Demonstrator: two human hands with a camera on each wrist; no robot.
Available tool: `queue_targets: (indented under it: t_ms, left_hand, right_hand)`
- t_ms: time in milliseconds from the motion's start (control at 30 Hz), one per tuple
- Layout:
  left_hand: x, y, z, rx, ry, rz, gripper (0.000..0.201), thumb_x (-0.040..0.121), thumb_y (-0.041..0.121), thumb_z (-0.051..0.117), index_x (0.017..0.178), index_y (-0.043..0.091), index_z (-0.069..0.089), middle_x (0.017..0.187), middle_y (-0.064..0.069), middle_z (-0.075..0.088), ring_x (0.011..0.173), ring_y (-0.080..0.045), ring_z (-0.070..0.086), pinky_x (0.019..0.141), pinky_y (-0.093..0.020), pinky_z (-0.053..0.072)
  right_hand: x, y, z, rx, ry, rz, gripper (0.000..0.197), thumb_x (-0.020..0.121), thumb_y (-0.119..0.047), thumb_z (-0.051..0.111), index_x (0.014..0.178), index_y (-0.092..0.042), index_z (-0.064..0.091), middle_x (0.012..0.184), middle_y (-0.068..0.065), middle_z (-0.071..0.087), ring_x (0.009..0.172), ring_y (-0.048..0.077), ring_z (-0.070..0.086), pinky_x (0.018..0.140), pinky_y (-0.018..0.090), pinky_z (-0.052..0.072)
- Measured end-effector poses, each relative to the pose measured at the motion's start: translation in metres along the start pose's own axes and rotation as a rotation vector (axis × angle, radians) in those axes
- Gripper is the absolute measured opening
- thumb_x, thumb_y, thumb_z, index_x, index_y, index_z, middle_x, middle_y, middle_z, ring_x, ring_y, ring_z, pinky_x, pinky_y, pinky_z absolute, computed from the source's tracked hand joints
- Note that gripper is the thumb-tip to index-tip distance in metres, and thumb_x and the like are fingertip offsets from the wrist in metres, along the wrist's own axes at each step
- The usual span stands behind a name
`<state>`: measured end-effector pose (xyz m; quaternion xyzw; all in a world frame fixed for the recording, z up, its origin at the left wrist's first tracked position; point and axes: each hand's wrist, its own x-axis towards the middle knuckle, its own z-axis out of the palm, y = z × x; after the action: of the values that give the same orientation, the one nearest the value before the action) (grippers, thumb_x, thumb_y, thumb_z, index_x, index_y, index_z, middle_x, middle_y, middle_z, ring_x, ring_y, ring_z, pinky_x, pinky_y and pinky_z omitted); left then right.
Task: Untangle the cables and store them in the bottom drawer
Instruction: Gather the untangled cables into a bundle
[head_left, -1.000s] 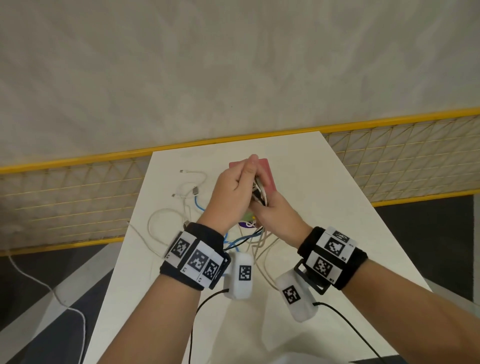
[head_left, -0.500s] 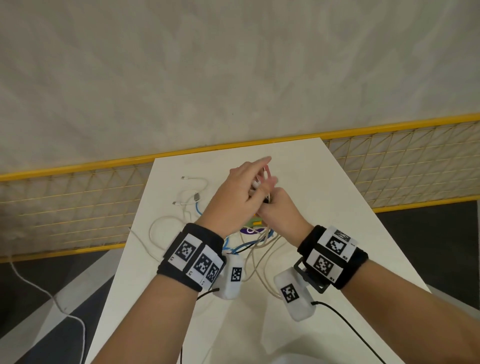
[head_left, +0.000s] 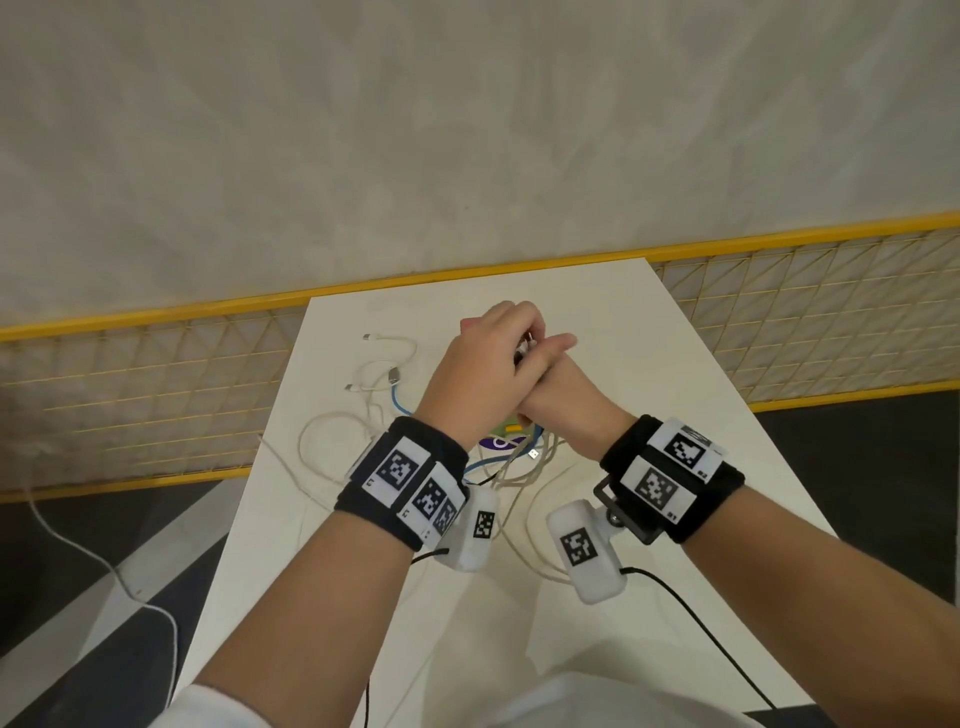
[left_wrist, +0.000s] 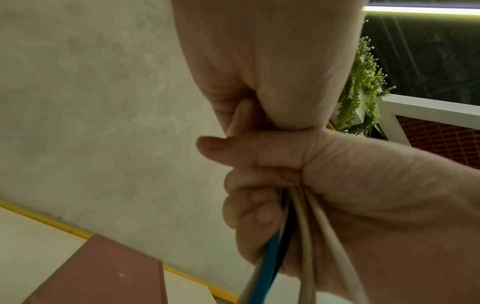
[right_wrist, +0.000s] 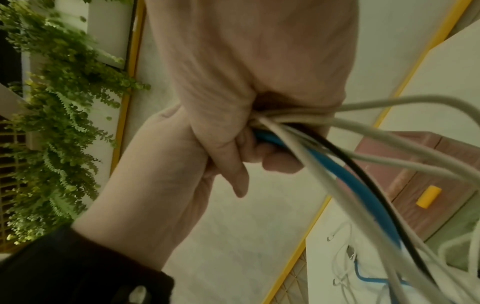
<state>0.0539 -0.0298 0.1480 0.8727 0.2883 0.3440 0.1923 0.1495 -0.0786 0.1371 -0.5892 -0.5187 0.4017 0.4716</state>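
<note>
Both hands raised above the surface (head_left: 649, 374), pressed together around one bundle of cables (right_wrist: 337, 144).

Right hand (head_left: 563, 395): fingers (left_wrist: 249, 207) curled tight round the bundle, which holds white, blue and black strands. Left hand (head_left: 483, 374) sits on top of it, also closed. Its wrist view shows a fist butted against the right thumb, and the head view shows a white bit of cable between the two, so I judge it's pinching the upper end.

Key relation: the bundle's long axis runs roughly vertical, exiting the bottom of the right fist and hanging down toward the person, where the slack trails onto the surface. Loose white and blue cables (head_left: 384, 374) lie to the left, nearer the left hand.

Drawer unit (right_wrist: 426, 185), pinkish with a yellow handle, stands on the surface beyond and below the hands; both are about equally near.

Judgement: still untangling. Next pull should go upward along the bundle axis, with the right hand as anchor.
</note>
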Motion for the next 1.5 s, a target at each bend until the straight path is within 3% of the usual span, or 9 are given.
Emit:
queue_targets:
  t_ms: [200,367,500,667,967,1100,1233,1333,1500]
  left_hand:
    - [0.013,-0.011,-0.019,-0.138,0.181,-0.109,0.029,0.1,0.021,0.05,0.075,0.007,0.052,0.065,0.001,0.047,0.059,-0.009,0.041,0.06,-0.019,0.034]
    - [0.0,-0.014,-0.016,0.251,0.278,0.068,0.014,0.096,0.017,0.054,0.101,0.012,0.067,0.111,-0.004,0.062,0.104,-0.021,0.055,0.094,-0.036,0.039]
    - [-0.015,-0.011,0.005,0.232,0.009,0.331,0.035,0.1,0.029,0.04,0.113,0.011,0.068,0.107,-0.006,0.068,0.108,-0.021,0.058,0.116,-0.043,0.024]
    - [-0.015,-0.016,0.003,0.126,-0.119,0.195,0.051,0.098,0.042,0.026,0.102,0.01,0.065,0.071,-0.005,0.067,0.066,-0.027,0.057,0.073,-0.037,0.044]
    - [-0.004,-0.024,-0.008,0.341,0.156,0.112,0.034,0.097,0.037,0.035,0.098,0.016,0.062,0.048,0.0,0.054,0.044,-0.029,0.05,0.043,-0.035,0.043]
    - [-0.002,-0.031,-0.024,0.293,0.212,-0.03,0.018,0.098,0.027,0.044,0.102,0.016,0.058,0.046,0.006,0.05,0.046,-0.027,0.052,0.046,-0.036,0.04]
    - [-0.011,-0.047,-0.042,0.24,0.263,-0.184,0.015,0.099,0.025,0.044,0.104,0.018,0.056,0.05,-0.001,0.058,0.05,-0.027,0.053,0.053,-0.039,0.043]
    - [-0.016,-0.054,-0.036,0.193,0.232,-0.284,0.023,0.101,0.029,0.038,0.103,0.018,0.057,0.061,-0.005,0.064,0.057,-0.029,0.058,0.059,-0.042,0.049]
    - [-0.022,-0.037,-0.011,0.156,0.332,-0.082,0.039,0.102,0.027,0.033,0.109,0.009,0.067,0.105,-0.004,0.067,0.102,-0.022,0.059,0.104,-0.046,0.038]
  right_hand:
    - [-0.006,0.011,-0.007,-0.077,-0.098,0.042,0.046,0.077,-0.008,0.074,0.051,-0.011,0.035,0.048,-0.001,0.031,0.046,0.014,0.036,0.049,0.022,0.038]
    - [-0.004,0.011,-0.012,-0.114,0.032,0.009,0.047,0.072,0.0,0.067,0.053,-0.02,0.029,0.048,-0.008,0.024,0.042,0.007,0.019,0.044,0.02,0.021]
    - [-0.008,-0.012,-0.004,-0.332,0.039,-0.237,0.029,0.079,0.01,0.041,0.072,-0.006,0.063,0.07,0.01,0.064,0.064,0.011,0.065,0.072,0.023,0.04]
    - [-0.01,0.001,-0.006,-0.217,-0.205,-0.045,0.033,0.07,0.017,0.057,0.059,-0.012,0.047,0.046,-0.009,0.043,0.04,0.001,0.036,0.041,0.013,0.03]
    - [-0.01,0.001,-0.046,-0.385,-0.216,-0.021,0.029,0.072,0.002,0.062,0.057,-0.011,0.041,0.051,-0.005,0.031,0.043,0.005,0.024,0.044,0.019,0.022]
    - [-0.011,0.002,-0.061,-0.419,-0.206,-0.017,0.03,0.08,-0.021,0.074,0.069,0.001,0.056,0.056,-0.001,0.038,0.044,0.005,0.032,0.046,0.018,0.027]
    - [-0.023,0.007,-0.072,-0.362,-0.253,-0.034,0.04,0.097,-0.041,0.044,0.06,-0.038,0.059,0.06,0.003,0.034,0.047,0.008,0.034,0.048,0.02,0.033]
    - [-0.022,0.008,-0.068,-0.364,-0.207,-0.061,0.043,0.1,-0.037,0.038,0.066,-0.017,0.056,0.058,0.0,0.032,0.043,0.004,0.03,0.047,0.014,0.029]
    - [-0.01,0.013,-0.052,-0.389,-0.186,-0.14,0.042,0.1,-0.037,0.037,0.069,-0.011,0.048,0.059,-0.004,0.043,0.049,0.002,0.043,0.053,0.013,0.035]
